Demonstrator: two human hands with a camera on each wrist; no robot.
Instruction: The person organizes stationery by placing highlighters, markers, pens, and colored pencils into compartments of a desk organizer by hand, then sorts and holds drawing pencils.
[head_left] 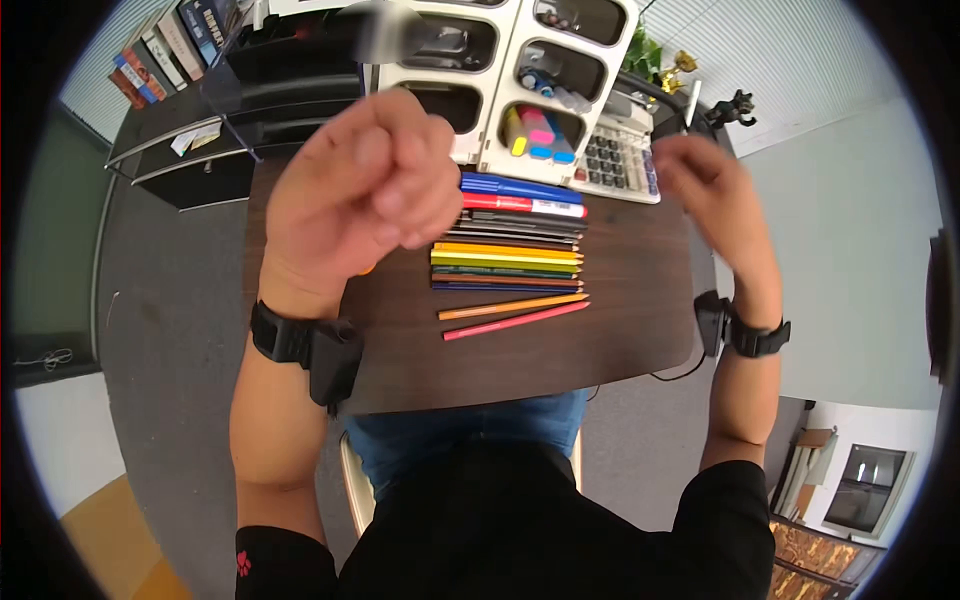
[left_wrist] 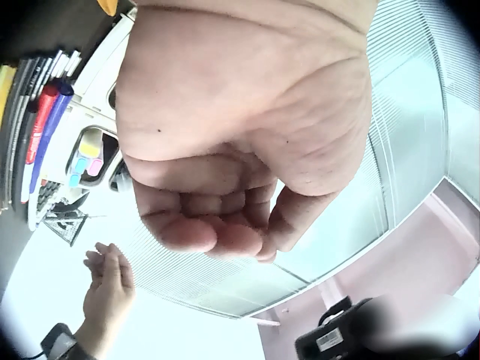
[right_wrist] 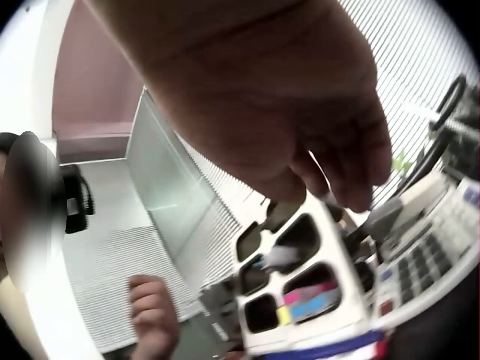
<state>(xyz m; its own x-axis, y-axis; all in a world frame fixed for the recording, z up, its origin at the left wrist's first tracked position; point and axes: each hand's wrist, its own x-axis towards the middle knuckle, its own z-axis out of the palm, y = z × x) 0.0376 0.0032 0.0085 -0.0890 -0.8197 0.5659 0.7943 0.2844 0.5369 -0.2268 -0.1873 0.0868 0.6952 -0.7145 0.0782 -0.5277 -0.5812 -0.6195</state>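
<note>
My left hand [head_left: 365,190] is raised over the left part of the desk, fingers curled in toward the palm. No object shows in its grasp in the left wrist view. On the other side, my right hand [head_left: 715,195] hovers beyond the calculator [head_left: 615,165], its fingers loosely bent and holding nothing. Between the hands lies a row of coloured pencils [head_left: 505,262], with a red marker [head_left: 495,202] and blue markers [head_left: 520,188] above them. An orange pencil [head_left: 512,306] and a pink pencil [head_left: 515,322] lie apart, nearer to me.
A white organizer [head_left: 501,75] stands at the back, highlighters [head_left: 540,138] in one lower compartment. Black shelving [head_left: 285,95] is at the back left, with books [head_left: 170,50] beyond. A small orange thing [head_left: 367,268] shows partly behind my left wrist on the dark desk [head_left: 400,370].
</note>
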